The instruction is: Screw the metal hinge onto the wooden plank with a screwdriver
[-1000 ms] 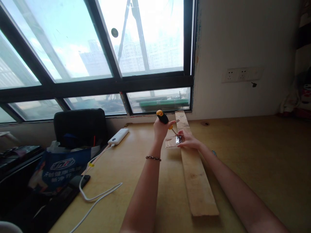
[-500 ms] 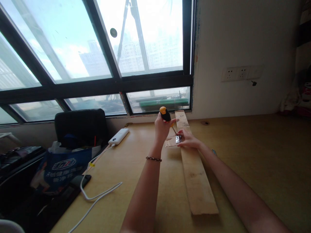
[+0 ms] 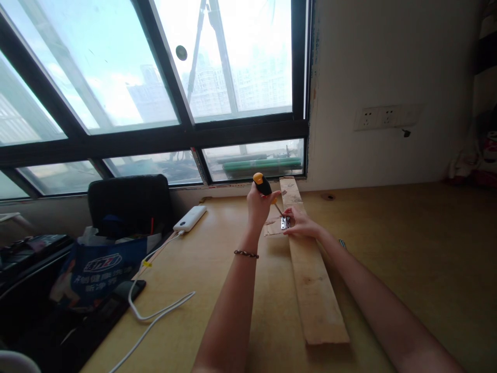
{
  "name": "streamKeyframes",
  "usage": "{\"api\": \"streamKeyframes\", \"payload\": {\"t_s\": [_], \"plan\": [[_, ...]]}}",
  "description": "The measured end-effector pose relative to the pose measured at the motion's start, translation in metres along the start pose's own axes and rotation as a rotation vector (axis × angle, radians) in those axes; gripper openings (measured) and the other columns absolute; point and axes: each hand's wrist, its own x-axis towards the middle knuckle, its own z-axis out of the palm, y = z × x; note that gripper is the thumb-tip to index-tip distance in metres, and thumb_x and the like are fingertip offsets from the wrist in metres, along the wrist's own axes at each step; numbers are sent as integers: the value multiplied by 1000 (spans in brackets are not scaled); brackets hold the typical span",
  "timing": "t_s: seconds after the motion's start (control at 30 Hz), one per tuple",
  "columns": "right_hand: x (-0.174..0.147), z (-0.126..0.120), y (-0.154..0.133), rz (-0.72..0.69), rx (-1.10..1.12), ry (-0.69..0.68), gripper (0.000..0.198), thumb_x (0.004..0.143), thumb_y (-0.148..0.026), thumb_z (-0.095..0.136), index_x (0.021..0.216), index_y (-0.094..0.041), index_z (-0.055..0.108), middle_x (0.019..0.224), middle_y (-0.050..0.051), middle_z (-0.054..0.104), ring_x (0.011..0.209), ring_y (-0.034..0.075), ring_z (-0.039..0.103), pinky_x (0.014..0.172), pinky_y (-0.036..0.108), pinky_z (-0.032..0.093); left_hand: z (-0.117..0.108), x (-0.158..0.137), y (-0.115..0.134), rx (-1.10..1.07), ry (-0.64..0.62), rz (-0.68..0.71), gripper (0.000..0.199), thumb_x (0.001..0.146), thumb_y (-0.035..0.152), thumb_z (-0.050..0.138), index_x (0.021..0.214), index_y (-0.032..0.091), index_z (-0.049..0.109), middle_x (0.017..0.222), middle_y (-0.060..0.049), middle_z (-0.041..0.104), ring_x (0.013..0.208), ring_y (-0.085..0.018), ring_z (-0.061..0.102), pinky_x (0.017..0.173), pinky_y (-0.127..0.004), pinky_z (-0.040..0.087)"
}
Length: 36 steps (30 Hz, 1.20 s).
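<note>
Left hand (image 3: 258,208) gripping yellow-and-black-handled screwdriver (image 3: 263,184), tip down at far side of small silver metal hinge (image 3: 284,224); right hand (image 3: 303,225) pinching hinge, thumb near, finger far; hinge at left edge of long pale wooden plank (image 3: 316,290).

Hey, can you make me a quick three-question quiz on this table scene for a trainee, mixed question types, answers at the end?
1. Which holds the screwdriver: A, the left grip; B, the right grip; or C, neither?
2. True or false: the white device lies on top of the wooden plank.
3. Fill in the blank: the screwdriver's handle is black and ____.

Key:
1. A
2. False; it lies on the table, to the left of the plank.
3. Yellow
</note>
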Motion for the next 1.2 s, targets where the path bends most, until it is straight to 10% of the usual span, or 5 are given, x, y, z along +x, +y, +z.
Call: {"api": "streamKeyframes", "payload": {"t_s": [1.2], "plan": [[-1, -1, -2, -10, 50, -19, 63, 51, -36, 77, 103, -20, 44, 106, 7, 56, 101, 23, 53, 88, 38, 41, -7, 4, -8, 1, 28, 13, 39, 53, 41, 72, 74, 17, 49, 66, -1, 57, 60, -15, 53, 56, -26, 42]]}}
